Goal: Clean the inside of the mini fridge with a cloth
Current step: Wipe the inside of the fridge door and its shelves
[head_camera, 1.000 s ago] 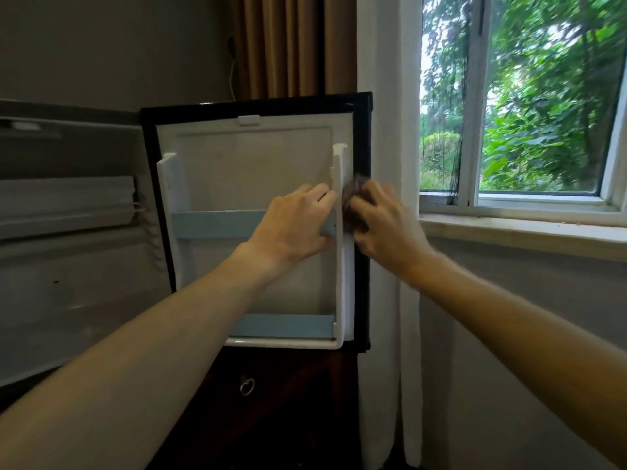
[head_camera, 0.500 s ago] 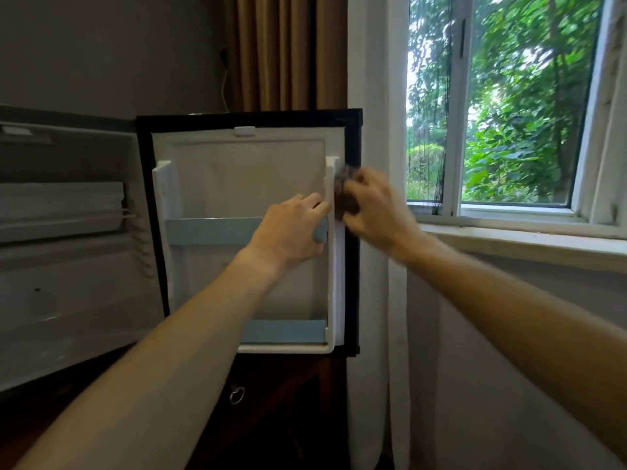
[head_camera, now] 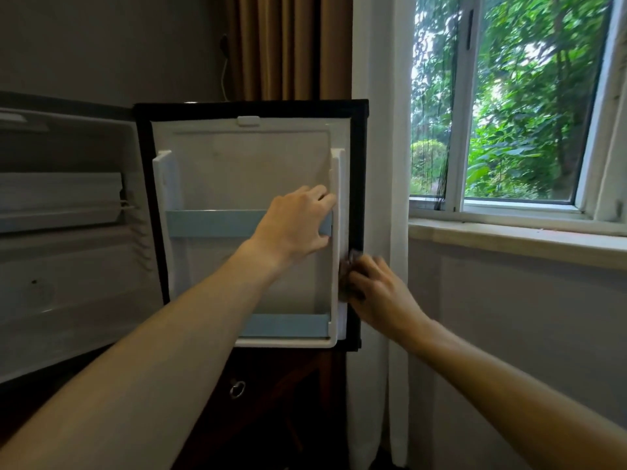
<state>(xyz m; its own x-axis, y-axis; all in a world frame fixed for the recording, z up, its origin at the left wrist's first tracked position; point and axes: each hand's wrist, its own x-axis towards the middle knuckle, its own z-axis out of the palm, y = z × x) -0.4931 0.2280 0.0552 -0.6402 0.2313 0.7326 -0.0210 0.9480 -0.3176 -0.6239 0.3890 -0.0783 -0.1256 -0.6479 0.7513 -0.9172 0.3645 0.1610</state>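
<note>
The mini fridge door (head_camera: 237, 164) stands swung open facing me, white inside with a black frame and two pale blue shelf rails. My left hand (head_camera: 298, 223) grips the right end of the upper blue rail (head_camera: 210, 222), thumb below it. My right hand (head_camera: 376, 290) holds a dark cloth (head_camera: 346, 269), mostly hidden under the fingers, pressed against the door's right edge strip at lower-middle height. The fridge cavity (head_camera: 68, 266) is open at the left, white and bare inside.
A white curtain (head_camera: 383, 164) hangs just right of the door, brown drapes behind it. A window and sill (head_camera: 509, 232) lie to the right. Below the door is a dark wooden cabinet with a ring pull (head_camera: 237, 388).
My right hand has slid the cloth down the door's right edge from upper-rail height to lower-middle. My left hand stays on the upper rail. The view shifted slightly.
</note>
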